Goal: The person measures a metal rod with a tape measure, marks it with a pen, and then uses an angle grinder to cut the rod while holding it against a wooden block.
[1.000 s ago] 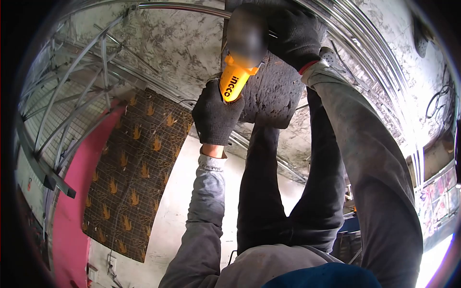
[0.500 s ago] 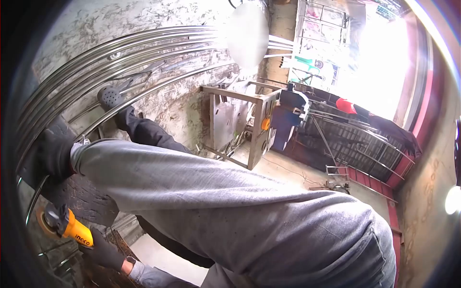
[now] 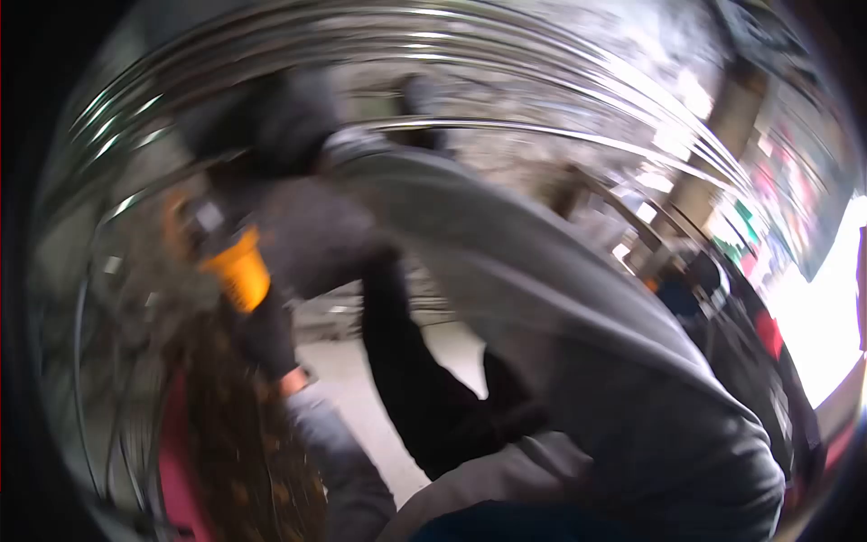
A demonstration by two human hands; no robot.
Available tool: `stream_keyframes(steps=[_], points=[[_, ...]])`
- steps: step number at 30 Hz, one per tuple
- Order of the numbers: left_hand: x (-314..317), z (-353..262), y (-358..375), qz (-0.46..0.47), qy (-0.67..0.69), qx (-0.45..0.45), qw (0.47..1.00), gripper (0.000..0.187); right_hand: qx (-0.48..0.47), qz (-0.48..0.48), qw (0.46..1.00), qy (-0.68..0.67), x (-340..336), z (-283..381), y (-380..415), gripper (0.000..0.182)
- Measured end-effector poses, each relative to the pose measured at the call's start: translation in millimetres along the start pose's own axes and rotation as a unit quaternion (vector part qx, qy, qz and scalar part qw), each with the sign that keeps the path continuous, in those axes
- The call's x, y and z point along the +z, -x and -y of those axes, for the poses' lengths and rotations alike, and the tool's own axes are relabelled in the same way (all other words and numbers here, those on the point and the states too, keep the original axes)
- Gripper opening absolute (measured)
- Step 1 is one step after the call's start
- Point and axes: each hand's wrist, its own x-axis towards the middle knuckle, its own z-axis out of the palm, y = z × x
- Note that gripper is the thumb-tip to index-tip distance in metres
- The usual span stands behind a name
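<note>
My left hand [image 3: 265,336], in a dark glove, is closed around the yellow body of an angle grinder [image 3: 238,271]. The grinder's dark head and brownish disc [image 3: 175,224] point up and to the left, beside a dark, rough block [image 3: 321,237]. My right hand [image 3: 262,122], also dark-gloved, is just above that block at the end of a long grey sleeve [image 3: 542,262]. Motion smears its fingers, so its grip does not show. A shiny metal tube [image 3: 506,125] runs from close to that hand toward the right.
Several long shiny tubes [image 3: 542,59] curve across the top. A metal frame stand [image 3: 623,212] is behind my right sleeve. Thin bent rods [image 3: 79,343] are at the far left. A brown, rough surface [image 3: 244,452] with a pinkish-red edge [image 3: 183,461] lies below the grinder.
My view has swung, so both hands and the grinder appear farther right and higher. The picture is now blurred. My left hand still holds the grinder.
</note>
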Motion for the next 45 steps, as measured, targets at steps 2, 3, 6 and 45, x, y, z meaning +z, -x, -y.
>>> stream_keyframes(steps=[2,3,6,45], points=[[3,-18,1,-0.041,-0.017,-0.026,0.999,0.058,-0.086,0.000,0.989,0.118,-9,-20,-39,0.069],[0,-24,1,-0.050,-0.019,-0.037,0.998,0.058,-0.117,-0.005,0.984,0.137,-12,-12,-45,0.068],[-2,-38,-2,-0.038,-0.031,-0.082,0.995,0.058,-0.167,-0.021,0.979,0.116,-36,8,-44,0.055],[7,-34,-9,-0.018,-0.050,-0.031,0.998,0.055,-0.255,-0.032,0.962,0.086,-47,10,-43,0.037]])
